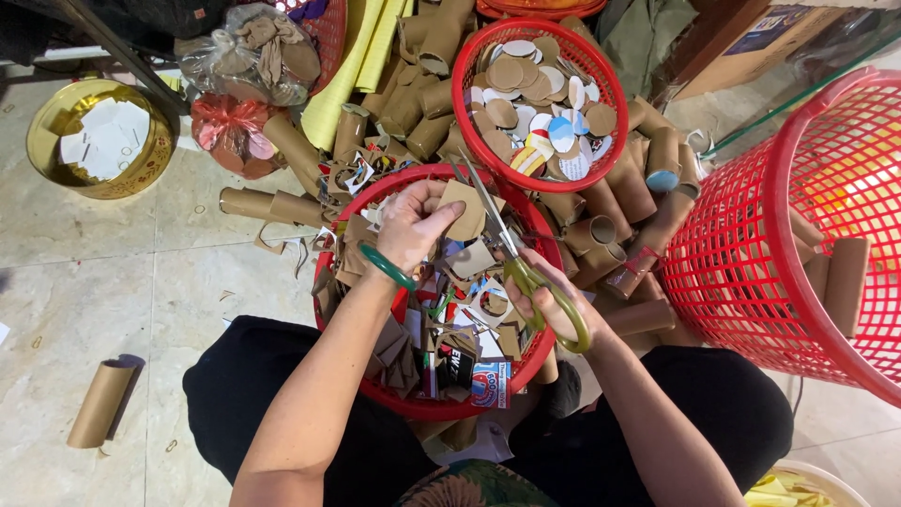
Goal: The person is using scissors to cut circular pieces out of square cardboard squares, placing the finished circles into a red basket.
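My left hand [413, 223], with a green bangle at the wrist, holds a brown piece of cardboard [466, 210] over a red basket [424, 407] full of cardboard scraps. My right hand [552, 300] grips scissors [511, 258] with yellow-green handles. Their blades point up and away, and they meet the cardboard piece at its right edge. Both hands hover above the scrap basket, between my knees.
A smaller red basket [466, 56] behind holds several round cardboard discs. Cardboard tubes [619, 225] are heaped around it. A tall red mesh basket [751, 263] stands at the right with tubes inside. A gold bowl [42, 141] of white papers sits far left, and a loose tube [101, 404] lies on the tiled floor.
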